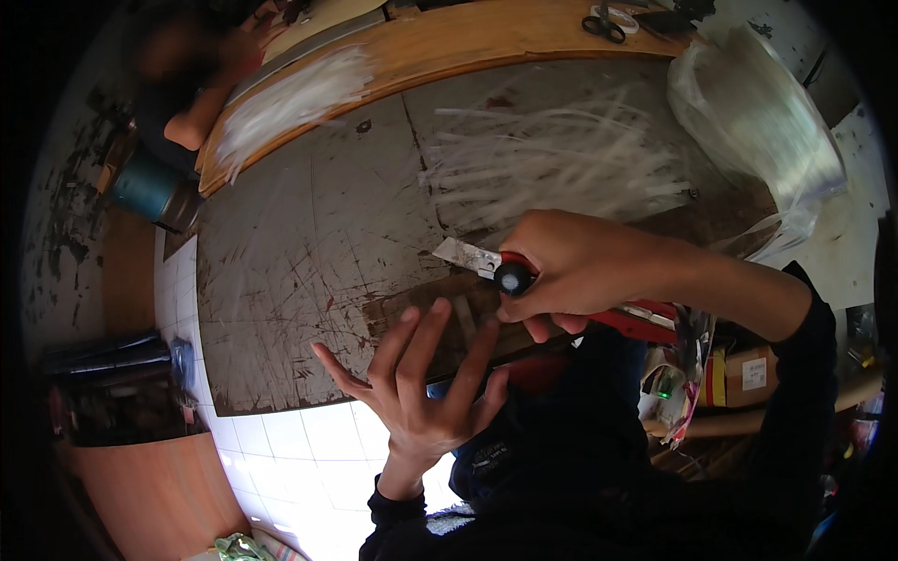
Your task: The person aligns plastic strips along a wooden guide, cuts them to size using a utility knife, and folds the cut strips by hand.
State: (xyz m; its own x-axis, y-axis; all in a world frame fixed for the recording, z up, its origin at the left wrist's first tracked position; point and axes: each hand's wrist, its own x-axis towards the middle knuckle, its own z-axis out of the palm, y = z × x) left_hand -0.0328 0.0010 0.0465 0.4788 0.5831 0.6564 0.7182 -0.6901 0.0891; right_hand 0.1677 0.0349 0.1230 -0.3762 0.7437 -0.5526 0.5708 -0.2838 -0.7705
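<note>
My right hand (585,262) is wrapped round a red utility knife with a wide metal blade (468,257) and a black round knob (512,278). The blade points left over the worn dark table (290,280). A red and silver length (645,321) shows on the other side of my fist, apparently the same knife's handle. My left hand (421,383) is open at the table's near edge, its fingers spread and nothing in them. Just beyond its fingertips lies a dark wooden strip (412,313) with a small pale piece (465,318) on it. Whether the fingertips touch the wood, I cannot tell.
Many clear plastic strips (561,168) lie across the table's far side. Another pile of strips (295,98) rests on a wooden bench, where a person (192,117) sits. A bagged clear coil (762,122) stands at the right; black scissors (603,26) lie at the back.
</note>
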